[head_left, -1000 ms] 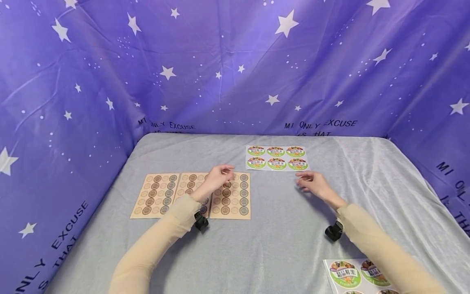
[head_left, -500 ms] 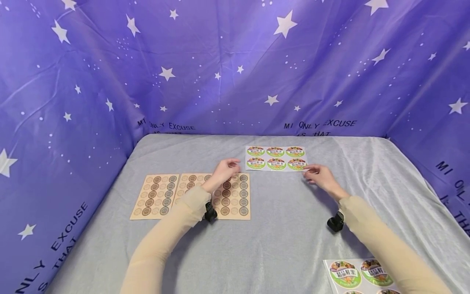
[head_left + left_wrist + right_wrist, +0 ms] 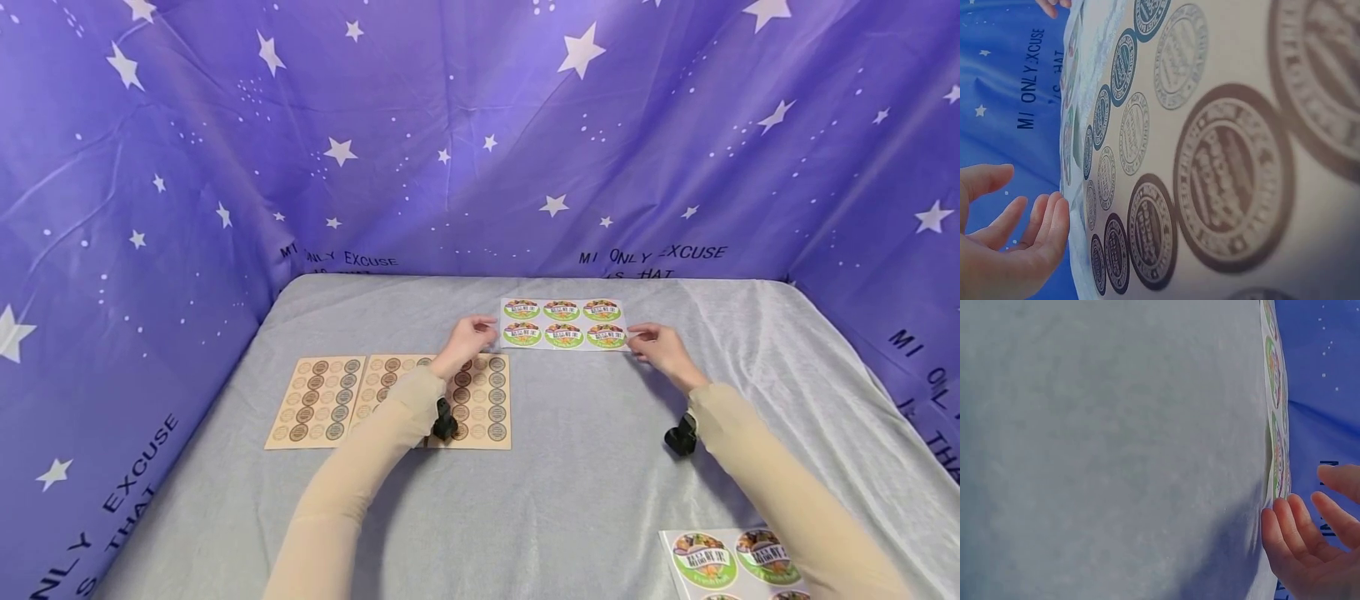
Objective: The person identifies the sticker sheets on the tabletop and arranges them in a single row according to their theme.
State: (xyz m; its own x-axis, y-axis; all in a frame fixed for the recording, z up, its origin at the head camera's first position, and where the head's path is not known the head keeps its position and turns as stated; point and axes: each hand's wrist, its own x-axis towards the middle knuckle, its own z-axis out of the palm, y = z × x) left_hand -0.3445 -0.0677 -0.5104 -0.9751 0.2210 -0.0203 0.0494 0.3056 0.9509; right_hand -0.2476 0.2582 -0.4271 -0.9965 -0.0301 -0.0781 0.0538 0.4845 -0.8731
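A white sheet of round fruit stickers point(image 3: 543, 325) lies flat toward the back of the table. My left hand point(image 3: 470, 337) is beside its left edge, over the far side of the brown sticker sheets; in the left wrist view the thumb and fingers point(image 3: 1054, 231) are apart and loosely bent around nothing. On the opposite side, my right hand point(image 3: 663, 350) is at the sheet's right edge. The right wrist view shows its fingertips point(image 3: 1269, 519) at the end of the sheet, thumb raised away. Whether either hand touches the paper cannot be told for certain.
Three brown sheets of round stamp-like stickers point(image 3: 311, 425) stand side by side on the left, partly under my left arm. Larger fruit stickers point(image 3: 705, 560) lie at the front right, partly covered by my right sleeve. A purple starry curtain point(image 3: 450, 208) encloses the grey-covered table point(image 3: 570, 483).
My left hand has moved right and away from me to the white sheet's left edge. My right hand has moved slightly farther out, to its right edge. The sheets lie practically unmoved.
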